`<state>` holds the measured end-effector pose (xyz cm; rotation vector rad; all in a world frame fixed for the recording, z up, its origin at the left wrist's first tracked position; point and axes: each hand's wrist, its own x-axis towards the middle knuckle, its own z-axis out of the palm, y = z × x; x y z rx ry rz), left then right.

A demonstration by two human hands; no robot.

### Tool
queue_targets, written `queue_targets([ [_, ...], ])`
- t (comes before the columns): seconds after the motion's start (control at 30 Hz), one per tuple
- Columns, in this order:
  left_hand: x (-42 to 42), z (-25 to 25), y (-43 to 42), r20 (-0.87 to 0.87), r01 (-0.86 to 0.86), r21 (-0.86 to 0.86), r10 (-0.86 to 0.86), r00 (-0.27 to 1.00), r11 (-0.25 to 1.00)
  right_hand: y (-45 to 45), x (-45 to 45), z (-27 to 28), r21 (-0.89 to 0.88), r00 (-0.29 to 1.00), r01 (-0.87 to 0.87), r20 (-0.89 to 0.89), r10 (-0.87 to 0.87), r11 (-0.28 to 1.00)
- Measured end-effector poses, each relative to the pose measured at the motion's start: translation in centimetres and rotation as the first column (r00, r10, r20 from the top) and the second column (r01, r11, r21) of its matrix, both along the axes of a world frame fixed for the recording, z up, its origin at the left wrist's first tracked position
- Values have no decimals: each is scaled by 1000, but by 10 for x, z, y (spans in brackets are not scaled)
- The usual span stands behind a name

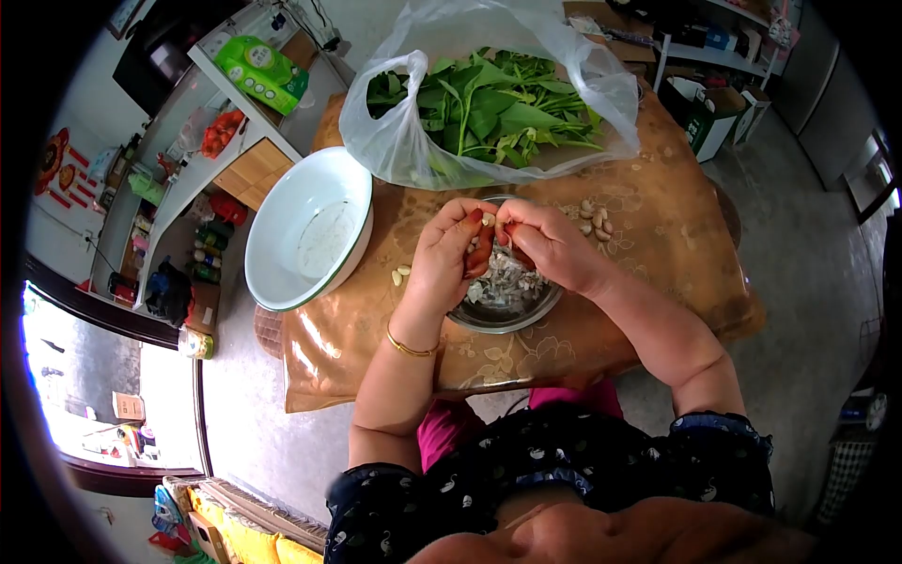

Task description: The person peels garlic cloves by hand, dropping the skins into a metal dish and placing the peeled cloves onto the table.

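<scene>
My left hand (449,246) pinches a pale garlic clove (488,219) between thumb and fingertips. Fingers also closed, my right hand (547,242) meets it from the other side and grips at the same clove. Both hands hover over a metal bowl (507,326) full of papery garlic skins (505,285). Left of the bowl lie a few peeled garlic cloves (401,274) on the table. Unpeeled garlic cloves (598,224) are scattered to the right, beyond my right wrist. My fingers partly hide the clove being held.
A brown patterned tablecloth (676,254) covers the table. At the left edge stands a white enamel basin (352,258). A clear plastic bag (601,155) of leafy greens (498,108) takes up the far side. Shelves (221,150) with household goods stand at the left.
</scene>
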<state>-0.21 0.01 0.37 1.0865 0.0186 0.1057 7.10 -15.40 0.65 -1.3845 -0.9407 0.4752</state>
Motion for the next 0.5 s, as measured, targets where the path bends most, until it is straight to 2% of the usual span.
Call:
queue_targets([
  [0.27, -1, 0, -1, 1, -24, -25, 24, 1000, 999, 0, 2, -2, 2, 988, 61, 142, -61, 998],
  [0.4, 0, -8, -4, 113, -150, 198, 129, 985, 969, -1, 2, 0, 4, 984, 57, 166, -57, 998],
  [0.5, 0, -6, -7, 210, -274, 427, 200, 957, 862, -1, 2, 1, -10, 983, 66, 175, -63, 998],
])
